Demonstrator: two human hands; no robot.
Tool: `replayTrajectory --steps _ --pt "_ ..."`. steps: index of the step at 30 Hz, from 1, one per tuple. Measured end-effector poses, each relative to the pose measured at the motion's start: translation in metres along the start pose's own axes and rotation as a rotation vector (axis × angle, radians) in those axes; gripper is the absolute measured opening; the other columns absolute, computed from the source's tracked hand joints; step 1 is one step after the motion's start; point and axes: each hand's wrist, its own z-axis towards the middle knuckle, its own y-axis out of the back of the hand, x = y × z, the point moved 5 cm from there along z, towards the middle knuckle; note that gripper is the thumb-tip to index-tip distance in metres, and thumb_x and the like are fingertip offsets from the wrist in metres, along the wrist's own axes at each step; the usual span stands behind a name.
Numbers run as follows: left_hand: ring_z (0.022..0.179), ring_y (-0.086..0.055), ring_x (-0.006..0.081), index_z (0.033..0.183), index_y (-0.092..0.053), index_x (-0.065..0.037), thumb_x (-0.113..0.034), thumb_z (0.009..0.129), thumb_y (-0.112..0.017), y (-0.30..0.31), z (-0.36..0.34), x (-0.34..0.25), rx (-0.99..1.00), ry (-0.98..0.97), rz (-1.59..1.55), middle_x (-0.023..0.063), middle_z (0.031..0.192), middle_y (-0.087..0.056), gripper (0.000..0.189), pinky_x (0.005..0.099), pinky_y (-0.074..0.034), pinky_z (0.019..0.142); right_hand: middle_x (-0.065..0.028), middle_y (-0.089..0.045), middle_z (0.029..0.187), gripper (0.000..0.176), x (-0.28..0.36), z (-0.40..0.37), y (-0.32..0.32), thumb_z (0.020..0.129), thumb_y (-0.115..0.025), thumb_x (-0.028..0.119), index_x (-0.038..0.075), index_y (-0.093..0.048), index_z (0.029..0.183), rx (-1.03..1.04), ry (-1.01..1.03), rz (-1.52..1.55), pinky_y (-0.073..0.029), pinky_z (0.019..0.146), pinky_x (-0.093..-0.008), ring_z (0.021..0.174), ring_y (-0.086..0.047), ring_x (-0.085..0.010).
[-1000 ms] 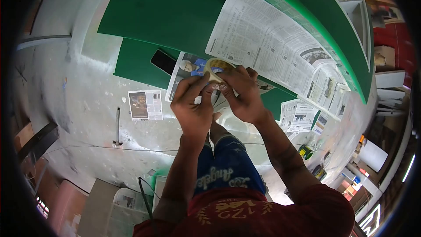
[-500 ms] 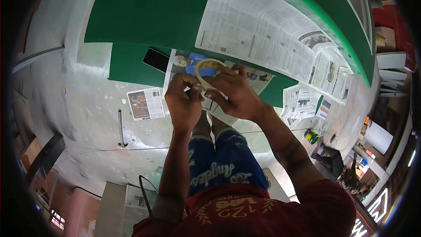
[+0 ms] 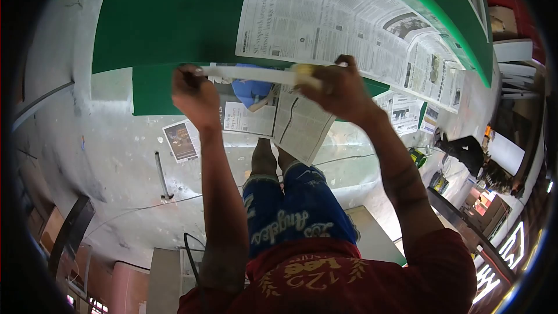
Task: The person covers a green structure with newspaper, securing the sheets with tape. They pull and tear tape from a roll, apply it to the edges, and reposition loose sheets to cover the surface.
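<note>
A strip of masking tape stretches between my two hands, above a newspaper sheet with a blue-shirted figure. Its free end is pinched in the closed fingers of my left hand. My right hand grips the tape roll, partly hidden by the fingers. Just beyond the tape, newspaper sheets cover part of the green panel. Another newspaper page hangs below the right hand.
A small newspaper piece and a metal bar lie on the grey floor. A thin cable crosses it. More newspaper and a green-yellow can are at the right. A raised green edge curves along the upper right.
My hands have moved apart, the left going leftward and the right rightward, drawing a length of tape off the roll. The view has shifted slightly; the phone no longer shows.
</note>
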Motion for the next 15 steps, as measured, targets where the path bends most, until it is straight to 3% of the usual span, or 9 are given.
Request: replayTrajectory --steps 2,3,5,6,8,9,11,15 --pt "0.069 -0.065 0.0195 0.088 -0.063 -0.002 0.009 0.084 -0.058 0.006 0.018 0.011 -0.087 -0.062 0.091 0.0081 0.077 -0.067 0.013 0.0316 -0.052 0.070 -0.0079 -0.068 0.070 0.035 -0.031 -0.011 0.011 0.093 -0.078 0.040 0.005 -0.079 0.095 -0.002 -0.112 0.012 -0.043 0.098 -0.0467 0.064 -0.067 -0.0237" --pt "0.071 -0.067 0.0208 0.088 -0.065 -0.002 0.009 0.084 -0.061 0.004 0.026 0.016 -0.059 -0.089 0.143 0.0091 0.079 -0.069 0.012 0.0325 -0.053 0.070 -0.0077 -0.069 0.070 0.026 -0.046 -0.018 0.014 0.090 -0.081 0.031 0.005 -0.080 0.093 -0.018 -0.142 -0.040 -0.043 0.099 -0.0404 0.060 -0.059 -0.0194" --pt "0.072 -0.069 0.0221 0.087 -0.066 -0.002 0.008 0.083 -0.064 -0.006 0.031 0.015 -0.025 -0.109 0.199 0.0101 0.081 -0.072 0.011 0.0335 -0.054 0.070 -0.0104 -0.069 0.067 0.028 -0.064 -0.020 0.016 0.090 -0.080 0.031 0.003 -0.079 0.086 0.020 -0.221 -0.136 -0.051 0.085 -0.0400 0.058 -0.064 -0.0252" --pt "0.073 -0.071 0.0226 0.088 -0.068 -0.002 0.007 0.083 -0.066 -0.016 0.031 0.016 0.034 -0.089 0.179 0.0108 0.081 -0.073 0.011 0.0339 -0.054 0.071 -0.0104 -0.069 0.067 0.028 -0.069 -0.020 0.013 0.090 -0.080 0.031 0.003 -0.079 0.086 0.026 -0.226 -0.132 -0.051 0.085 -0.0400 0.058 -0.064 -0.0252" --pt "0.072 -0.072 0.0223 0.089 -0.069 -0.003 0.005 0.082 -0.071 -0.029 0.031 0.009 0.105 -0.064 0.159 0.0108 0.082 -0.074 0.011 0.0333 -0.055 0.070 -0.0142 -0.069 0.065 0.035 -0.073 -0.014 0.012 0.089 -0.077 0.034 0.000 -0.077 0.080 -0.012 -0.241 -0.149 -0.057 0.071 -0.0419 0.059 -0.069 -0.0315" --pt "0.072 -0.072 0.0223 0.089 -0.069 -0.003 0.005 0.082 -0.071 -0.032 0.030 0.007 0.109 -0.065 0.168 0.0108 0.082 -0.074 0.011 0.0333 -0.055 0.070 -0.0142 -0.069 0.065 0.035 -0.076 -0.011 0.009 0.089 -0.077 0.034 0.000 -0.077 0.080 -0.010 -0.243 -0.140 -0.057 0.071 -0.0419 0.059 -0.069 -0.0315" --pt "0.072 -0.072 0.0213 0.090 -0.070 -0.003 0.003 0.083 -0.073 -0.039 0.027 0.013 0.213 0.004 0.160 0.0102 0.082 -0.073 0.010 0.0329 -0.055 0.071 -0.0104 -0.070 0.061 0.043 -0.096 -0.010 0.004 0.087 -0.075 0.043 0.001 -0.076 0.076 0.041 -0.548 -0.143 -0.050 0.094 -0.0441 0.063 -0.070 -0.0316" --pt "0.077 -0.073 0.0183 0.091 -0.072 -0.004 -0.004 0.090 -0.075 -0.043 0.019 0.018 0.254 -0.046 0.239 0.0079 0.087 -0.076 0.003 0.0316 -0.055 0.072 -0.0150 -0.072 0.069 0.045 -0.107 -0.008 -0.005 0.085 -0.076 0.045 0.001 -0.075 0.075 0.087 -0.600 -0.161 -0.050 0.093 -0.0448 0.068 -0.071 -0.0354"
